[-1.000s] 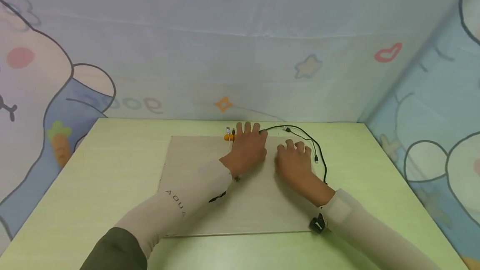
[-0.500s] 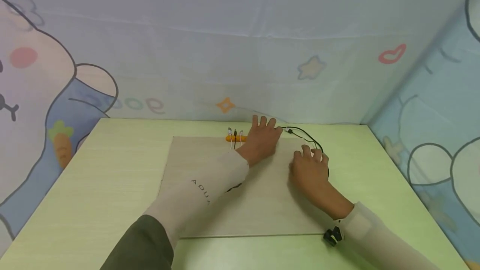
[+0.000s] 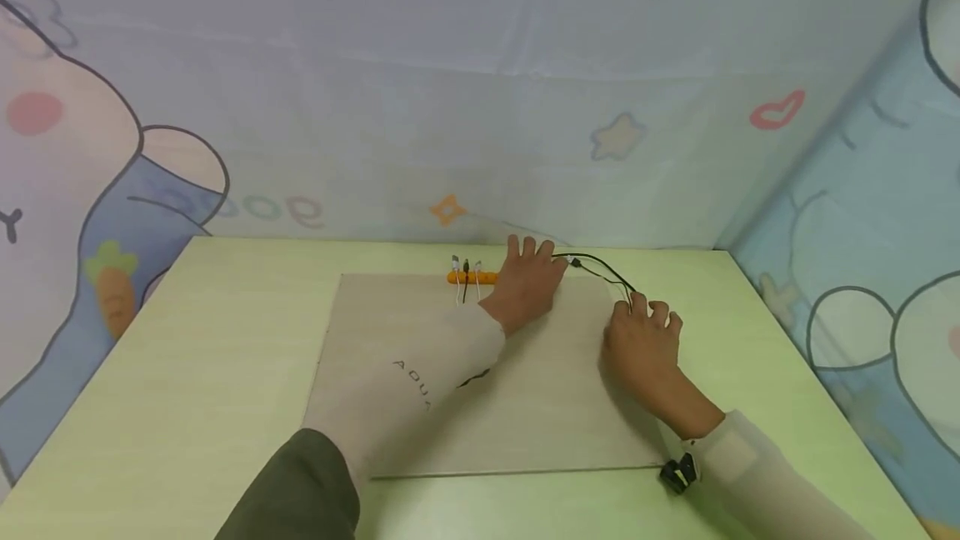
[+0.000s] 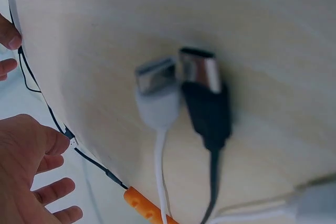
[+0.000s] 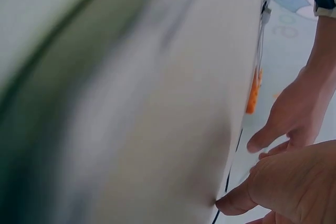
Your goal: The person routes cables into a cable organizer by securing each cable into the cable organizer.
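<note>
An orange cable holder (image 3: 483, 278) sits at the board's far edge, with slim white cables and a dark cable upright in its slots. My left hand (image 3: 525, 282) hovers just right of it; its fingers are spread, and in the left wrist view its thumb is near a black-and-white USB plug (image 4: 71, 136). A black cable (image 3: 600, 261) curves from there to the right. My right hand (image 3: 641, 340) is over that cable near the board's right edge, with the thumb apart from the fingers. In the right wrist view its thumb tip is beside the cable (image 5: 228, 179); contact is unclear.
A thin beige board (image 3: 420, 432) lies on the pale table (image 3: 225, 357). A white USB plug (image 4: 157, 85) and a dark USB plug (image 4: 207, 98) stand close to the left wrist camera. Printed cloth walls (image 3: 487, 107) rise behind and at the sides.
Both hands have moved right. My left hand has uncovered more of the orange cable holder. My right hand now covers the lower part of the black cable; the holder has not visibly moved.
</note>
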A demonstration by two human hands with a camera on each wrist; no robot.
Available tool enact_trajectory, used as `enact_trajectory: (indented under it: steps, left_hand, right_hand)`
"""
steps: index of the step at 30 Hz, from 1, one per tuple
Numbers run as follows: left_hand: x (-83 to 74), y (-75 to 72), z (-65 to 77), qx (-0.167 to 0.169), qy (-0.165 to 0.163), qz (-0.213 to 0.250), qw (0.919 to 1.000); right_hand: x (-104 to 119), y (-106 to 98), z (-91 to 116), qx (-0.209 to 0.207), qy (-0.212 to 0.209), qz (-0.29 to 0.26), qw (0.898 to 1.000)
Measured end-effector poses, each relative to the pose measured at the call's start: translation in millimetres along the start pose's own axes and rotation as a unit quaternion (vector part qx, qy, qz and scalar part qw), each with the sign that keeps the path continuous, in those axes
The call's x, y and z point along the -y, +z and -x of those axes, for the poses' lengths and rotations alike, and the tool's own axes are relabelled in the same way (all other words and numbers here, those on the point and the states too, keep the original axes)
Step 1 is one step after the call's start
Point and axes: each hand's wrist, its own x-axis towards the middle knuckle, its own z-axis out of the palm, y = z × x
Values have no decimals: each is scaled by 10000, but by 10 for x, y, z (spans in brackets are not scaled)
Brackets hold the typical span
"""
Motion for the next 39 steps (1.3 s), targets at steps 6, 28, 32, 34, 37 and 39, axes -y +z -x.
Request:
enact_trajectory:
  steps: [6, 28, 32, 34, 37, 39]
  left_hand:
    - [-35, -66, -19, -169, -10, -228, 9996]
    - [-213, 2, -354, -77, -155, -606, 9980]
    - [-253, 30, -403, -93, -195, -593, 9980]
    - [-270, 33, -428, 12, -203, -641, 9977]
    - [-292, 22, -455, 222, -197, -773, 9966]
    - [-302, 11, -465, 353, -197, -862, 9955]
  right_hand:
    - [-124, 10, -23, 110, 217, -89, 9997]
    - [-299, -67, 67, 469, 97, 84, 9988]
    - [-336, -53, 61, 418, 52, 142, 9990]
    - [-351, -52, 56, 437, 39, 128, 9990]
    - [-356, -52, 51, 470, 22, 95, 9988]
    - [-350, -53, 47, 419, -10, 102, 9991]
